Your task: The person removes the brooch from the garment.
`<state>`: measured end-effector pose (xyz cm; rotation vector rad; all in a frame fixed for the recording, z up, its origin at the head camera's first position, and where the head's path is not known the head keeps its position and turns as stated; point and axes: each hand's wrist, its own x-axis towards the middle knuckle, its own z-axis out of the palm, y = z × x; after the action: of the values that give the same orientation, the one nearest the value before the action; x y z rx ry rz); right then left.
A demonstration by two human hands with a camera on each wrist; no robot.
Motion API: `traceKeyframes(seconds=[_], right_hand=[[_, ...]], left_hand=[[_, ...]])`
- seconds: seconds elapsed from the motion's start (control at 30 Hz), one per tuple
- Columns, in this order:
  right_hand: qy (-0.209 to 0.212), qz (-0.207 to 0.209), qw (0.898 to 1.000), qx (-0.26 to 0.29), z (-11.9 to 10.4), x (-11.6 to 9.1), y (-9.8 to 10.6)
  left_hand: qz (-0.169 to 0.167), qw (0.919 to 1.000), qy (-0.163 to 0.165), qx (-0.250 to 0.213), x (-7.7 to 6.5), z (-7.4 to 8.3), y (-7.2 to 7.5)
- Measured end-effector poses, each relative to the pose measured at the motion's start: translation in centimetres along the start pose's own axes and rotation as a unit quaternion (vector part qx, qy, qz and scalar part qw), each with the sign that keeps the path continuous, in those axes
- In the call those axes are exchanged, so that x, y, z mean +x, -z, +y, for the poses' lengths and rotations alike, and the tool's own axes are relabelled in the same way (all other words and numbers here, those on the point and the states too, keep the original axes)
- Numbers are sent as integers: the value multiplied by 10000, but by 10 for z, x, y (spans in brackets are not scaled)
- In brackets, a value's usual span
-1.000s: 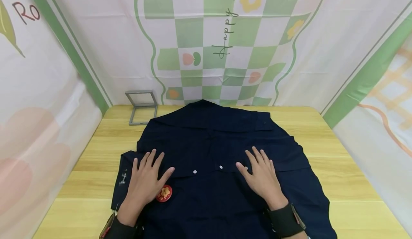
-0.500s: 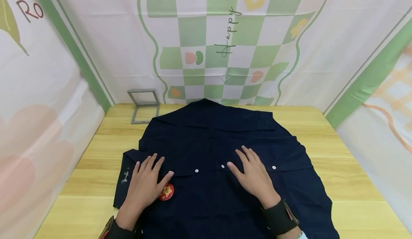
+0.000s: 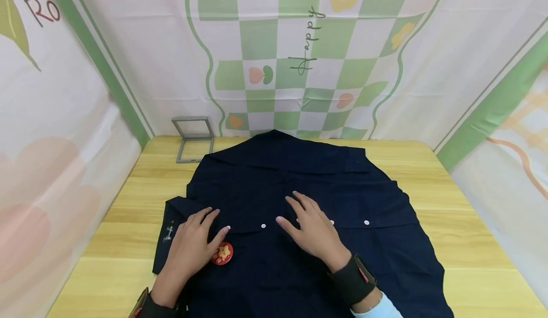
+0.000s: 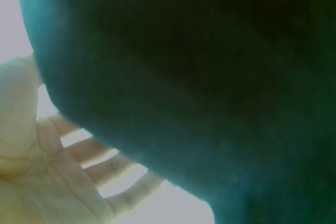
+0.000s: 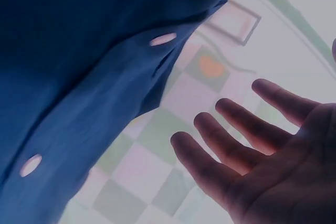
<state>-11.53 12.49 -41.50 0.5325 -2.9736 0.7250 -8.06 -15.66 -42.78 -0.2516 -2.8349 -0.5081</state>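
Note:
A navy button-up shirt point(image 3: 274, 270) lies spread over the table, its white buttons point(image 3: 366, 222) in a row across the middle. My left hand point(image 3: 190, 249) is over its left part, fingers extended, beside a round red badge point(image 3: 223, 253) with a yellow star. Dark cloth point(image 4: 157, 77) fills most of the left wrist view, with the left palm point(image 4: 42, 177) at its edge. Over the shirt's middle is my right hand point(image 3: 314, 227), fingers spread and covering part of the button row. The right wrist view shows that hand point(image 5: 262, 166) holding nothing, apart from the blue cloth point(image 5: 105, 77).
A grey square frame-like stand point(image 3: 194, 139) is at the table's back left, close to the shirt. Wood-patterned tabletop point(image 3: 471, 246) shows on both sides. Printed curtains point(image 3: 317, 46) hang behind the table and along its left and right sides.
My right hand has moved left across the shirt, uncovering buttons to its right. The left hand stays nearly in place beside the badge. The head view has shifted slightly.

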Motion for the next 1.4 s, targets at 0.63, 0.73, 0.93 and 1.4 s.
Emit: traceKeyframes(seconds=[0.63,0.73,0.93,1.4], right_hand=[[1256,-397,9911,189,-59,19,-20],[1477,-516,9875,200,-66,20,-25],[1877,-539,9804,253,-76,22,-30],[2193,-845,9709,451,-90,24,-52]], left_hand=[[-80,9989,-100,-440,1,9,21],[-91,9987,-194,-452,0,11,25],[-251,9986,-192,-423,-2,13,27],[-821,9914,-289,-976,-12,0,21]])
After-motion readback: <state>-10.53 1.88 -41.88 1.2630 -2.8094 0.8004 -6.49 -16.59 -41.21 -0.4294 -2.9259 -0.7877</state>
